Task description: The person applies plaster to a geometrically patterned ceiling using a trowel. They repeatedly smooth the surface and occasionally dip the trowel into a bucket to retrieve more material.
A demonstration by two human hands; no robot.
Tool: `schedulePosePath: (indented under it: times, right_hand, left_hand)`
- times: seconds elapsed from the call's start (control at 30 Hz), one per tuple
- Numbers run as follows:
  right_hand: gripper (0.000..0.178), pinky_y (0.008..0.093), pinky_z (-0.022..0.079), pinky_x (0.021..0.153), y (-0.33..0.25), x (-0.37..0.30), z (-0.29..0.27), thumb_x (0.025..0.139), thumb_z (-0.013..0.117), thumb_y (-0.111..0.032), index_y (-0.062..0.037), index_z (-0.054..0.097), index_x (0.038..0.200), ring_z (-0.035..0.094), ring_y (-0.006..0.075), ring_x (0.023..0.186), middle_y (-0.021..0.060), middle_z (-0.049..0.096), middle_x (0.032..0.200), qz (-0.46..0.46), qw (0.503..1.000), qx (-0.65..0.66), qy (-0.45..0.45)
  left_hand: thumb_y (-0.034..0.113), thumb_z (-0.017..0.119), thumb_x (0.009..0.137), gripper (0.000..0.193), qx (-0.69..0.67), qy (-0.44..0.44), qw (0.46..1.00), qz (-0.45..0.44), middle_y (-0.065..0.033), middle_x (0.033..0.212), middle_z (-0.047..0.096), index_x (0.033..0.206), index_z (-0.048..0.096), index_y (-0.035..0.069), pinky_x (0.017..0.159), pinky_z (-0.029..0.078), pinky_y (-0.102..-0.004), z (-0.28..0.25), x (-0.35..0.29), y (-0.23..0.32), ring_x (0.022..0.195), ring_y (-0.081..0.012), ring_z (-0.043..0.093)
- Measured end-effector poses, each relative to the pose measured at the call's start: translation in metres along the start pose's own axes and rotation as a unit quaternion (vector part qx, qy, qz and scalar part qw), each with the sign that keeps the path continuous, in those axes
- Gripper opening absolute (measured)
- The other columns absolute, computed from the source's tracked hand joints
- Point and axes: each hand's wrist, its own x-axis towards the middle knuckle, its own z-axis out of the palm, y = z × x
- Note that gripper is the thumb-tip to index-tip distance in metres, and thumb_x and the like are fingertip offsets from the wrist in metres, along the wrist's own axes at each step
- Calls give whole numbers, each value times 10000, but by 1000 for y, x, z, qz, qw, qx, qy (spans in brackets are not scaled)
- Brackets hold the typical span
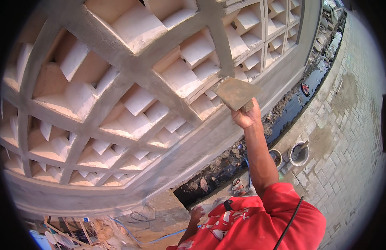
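My right hand is raised to the wall, its fingers closed round the handle of a plastering float. The float is a flat, grey-brown board smeared with mortar. Its far edge lies over a grey cement strip of the openwork block wall, near the lower row of blocks; whether it touches cannot be told. Low by my body, my left hand hangs with loosely spread fingers and nothing in it. Pale, stepped blocks sit recessed between the wall's grey ribs.
A ditch with dark water and rubble runs along the wall's foot. A white bucket holding grey mix and a smaller bucket stand on the block paving. A blue hose and scrap wood lie at lower left.
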Motion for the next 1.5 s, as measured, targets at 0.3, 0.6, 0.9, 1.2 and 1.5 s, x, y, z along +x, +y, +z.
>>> schedulePosePath:
  times: [0.3, 0.6, 0.9, 1.2, 1.5]
  right_hand:
    - [275, 345, 626, 645, 1, 22, 18, 962, 376, -152, 38, 517, 1101, 631, 329, 855, 179, 594, 1009, 67, 998, -4, 4]
    - [259, 429, 581, 854, 31, 47, 72, 956, 414, -88, 110, 420, 1124, 575, 423, 1024, 232, 518, 1129, -40, 986, -36, 159]
    - [318, 325, 578, 698, 15, -17, 101, 910, 464, -115, 27, 492, 1192, 647, 243, 869, 144, 610, 1036, 34, 977, -196, -75]
    - [473, 298, 490, 769, -6, -4, 16, 793, 540, -100, -6, 538, 1257, 610, 167, 870, 116, 628, 1023, -206, 717, -658, 103]
    - [499, 358, 465, 875, 62, 20, 18, 740, 513, -130, 16, 565, 1215, 635, 309, 942, 257, 630, 1073, -263, 656, -693, 142]
  left_hand:
    - [190, 566, 896, 300, -12, -45, 999, 20, -171, 1076, 591, 1166, 496, 81, 685, 556, -414, 15, 20, -3, 809, -319, 657]
    - [256, 618, 854, 363, -85, -116, 983, 118, -127, 1004, 594, 1159, 510, 89, 646, 548, -374, -2, 24, -5, 750, -275, 653]
    - [260, 589, 869, 388, -32, -39, 998, 46, -85, 983, 613, 1199, 498, 78, 572, 518, -315, 7, 30, 14, 656, -208, 639]
    - [234, 545, 894, 374, 28, -36, 999, 5, -113, 990, 620, 1219, 492, 59, 604, 542, -320, -6, 18, 2, 699, -238, 658]
    - [265, 512, 933, 383, 31, 6, 999, 19, -138, 1060, 606, 1246, 461, 50, 601, 531, -314, -31, 12, 15, 719, -229, 654]
